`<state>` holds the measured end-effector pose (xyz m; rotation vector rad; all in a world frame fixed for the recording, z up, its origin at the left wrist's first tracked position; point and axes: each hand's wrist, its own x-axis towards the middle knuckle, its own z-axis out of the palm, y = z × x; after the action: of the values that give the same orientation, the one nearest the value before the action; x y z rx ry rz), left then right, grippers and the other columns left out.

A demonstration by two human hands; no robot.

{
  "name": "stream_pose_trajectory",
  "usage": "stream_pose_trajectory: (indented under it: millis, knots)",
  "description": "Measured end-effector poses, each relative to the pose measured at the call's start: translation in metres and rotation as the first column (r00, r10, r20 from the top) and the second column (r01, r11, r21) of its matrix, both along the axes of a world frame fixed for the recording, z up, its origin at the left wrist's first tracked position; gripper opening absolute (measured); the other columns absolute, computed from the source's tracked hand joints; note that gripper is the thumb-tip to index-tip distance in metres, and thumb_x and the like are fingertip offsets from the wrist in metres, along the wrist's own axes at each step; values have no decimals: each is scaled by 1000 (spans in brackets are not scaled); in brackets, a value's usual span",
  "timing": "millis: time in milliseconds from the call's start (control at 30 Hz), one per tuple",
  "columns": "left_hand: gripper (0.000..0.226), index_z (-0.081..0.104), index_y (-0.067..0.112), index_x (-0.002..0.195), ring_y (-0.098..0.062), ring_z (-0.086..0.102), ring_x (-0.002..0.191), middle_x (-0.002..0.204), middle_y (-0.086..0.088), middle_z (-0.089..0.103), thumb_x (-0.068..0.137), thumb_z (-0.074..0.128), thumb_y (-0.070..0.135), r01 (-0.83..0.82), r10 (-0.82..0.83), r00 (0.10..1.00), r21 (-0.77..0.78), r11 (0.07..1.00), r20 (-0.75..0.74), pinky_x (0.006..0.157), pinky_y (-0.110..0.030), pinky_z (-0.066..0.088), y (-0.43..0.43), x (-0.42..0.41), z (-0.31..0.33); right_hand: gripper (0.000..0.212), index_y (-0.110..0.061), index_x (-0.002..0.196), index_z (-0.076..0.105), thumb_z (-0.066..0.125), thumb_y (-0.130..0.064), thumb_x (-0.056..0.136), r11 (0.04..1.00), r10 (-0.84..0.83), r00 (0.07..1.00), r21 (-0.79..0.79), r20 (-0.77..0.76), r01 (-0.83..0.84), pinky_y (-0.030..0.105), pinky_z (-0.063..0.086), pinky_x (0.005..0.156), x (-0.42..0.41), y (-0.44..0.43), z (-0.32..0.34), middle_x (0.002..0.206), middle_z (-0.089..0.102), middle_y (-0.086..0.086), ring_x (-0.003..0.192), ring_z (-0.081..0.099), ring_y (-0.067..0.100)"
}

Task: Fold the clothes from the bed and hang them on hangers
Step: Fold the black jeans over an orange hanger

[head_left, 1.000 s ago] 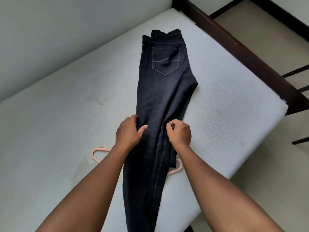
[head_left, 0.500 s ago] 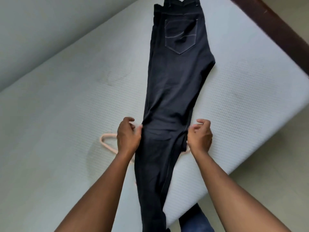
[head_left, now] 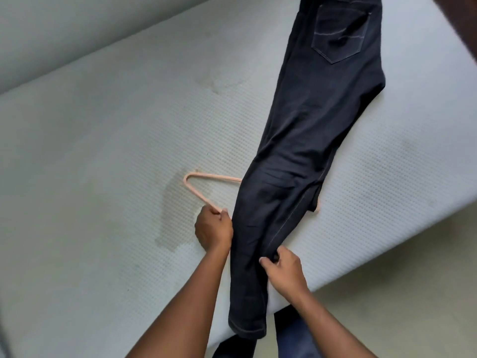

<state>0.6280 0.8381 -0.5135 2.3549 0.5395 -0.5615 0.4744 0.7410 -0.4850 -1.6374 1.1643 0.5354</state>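
Dark navy jeans [head_left: 304, 140], folded lengthwise, lie across the bare white mattress [head_left: 103, 151] with the back pocket at the far end and the leg hems hanging over the near edge. A pink hanger [head_left: 200, 188] lies under the jeans; its left corner shows on the mattress and a small part peeks out on the right side. My left hand [head_left: 213, 228] grips the hanger's lower bar just left of the jeans. My right hand [head_left: 282, 270] pinches the right edge of the jeans' legs near the mattress edge.
A pale wall [head_left: 64, 34] runs along the far side of the mattress. The floor [head_left: 413, 306] lies to the right and below. A dark bed frame corner [head_left: 464, 24] shows at the top right. A stain [head_left: 175, 218] marks the mattress beside the hanger.
My left hand left the jeans' edge and took hold of the hanger bar. My right hand slid down the legs toward the hems. The view dropped and shifted left.
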Motion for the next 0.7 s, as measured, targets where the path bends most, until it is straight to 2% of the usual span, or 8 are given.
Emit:
stream_pose_trajectory:
  millis: [100, 200, 267, 367, 467, 533, 600, 700]
  knots:
    - [16, 60, 14, 83, -11, 61, 66, 69, 5, 64, 94, 70, 22, 127, -121, 991, -108, 986, 59, 68, -25, 46, -7, 8, 0, 21, -13, 75, 48, 63, -15, 91, 976, -219, 952, 38, 214, 215, 25, 36, 56, 6, -13, 15, 65, 49, -7, 62, 43, 10]
    - [6, 64, 11, 91, -7, 58, 68, 76, 2, 65, 95, 60, 9, 250, -250, 968, -180, 951, 19, 58, -10, 39, -24, 10, 2, 24, -27, 78, 56, 59, -10, 94, 939, -333, 892, 22, 305, 342, 32, 39, 67, 7, -21, 24, 67, 50, -13, 66, 45, 7]
    - [20, 67, 13, 98, -14, 61, 75, 84, -1, 68, 94, 51, 2, 256, -276, 960, -236, 937, -54, 64, -18, 46, -32, 7, 0, 35, -32, 80, 59, 56, -2, 98, 916, -396, 860, 81, 323, 392, 33, 41, 72, 10, -24, 29, 69, 53, -13, 68, 47, 6]
    - [22, 68, 15, 85, -15, 56, 66, 77, 0, 68, 95, 52, 6, 88, -179, 954, -347, 934, -242, 56, -27, 44, -26, -7, -7, 16, -14, 100, 67, 56, -4, 97, 832, -546, 778, 305, 311, 463, 38, 50, 80, 14, -30, 44, 88, 70, 4, 82, 61, 15]
    - [32, 57, 11, 70, -14, 44, 65, 67, -2, 56, 101, 61, 20, -107, -81, 924, -456, 884, -374, 56, -28, 37, -11, -17, -7, 14, -20, 104, 65, 65, -18, 90, 934, -353, 881, 57, 315, 353, 36, 51, 74, 9, -39, 51, 84, 71, 5, 76, 64, 12]
    - [30, 62, 2, 84, -17, 53, 73, 78, -7, 66, 103, 58, 25, -161, -79, 903, -504, 849, -423, 65, -32, 46, -7, -22, -5, 31, -31, 111, 53, 72, -22, 89, 971, -91, 984, -207, 154, 122, 33, 45, 70, 3, -41, 51, 80, 66, -5, 72, 61, 10]
    - [26, 69, 8, 103, -16, 67, 86, 97, -5, 76, 105, 54, 29, -144, -126, 886, -522, 841, -447, 77, -34, 56, -6, -27, -2, 45, -35, 117, 44, 76, -20, 89, 973, 25, 994, -230, 106, 0, 31, 45, 73, -1, -39, 48, 88, 65, -7, 75, 62, 9]
    - [20, 71, 17, 107, -17, 72, 99, 105, 0, 77, 104, 54, 27, -149, -138, 887, -554, 819, -442, 88, -39, 62, -6, -29, 3, 32, -28, 98, 57, 74, -3, 87, 982, -134, 955, -93, 266, 163, 18, 46, 74, 17, -45, 40, 91, 65, -7, 76, 59, 4]
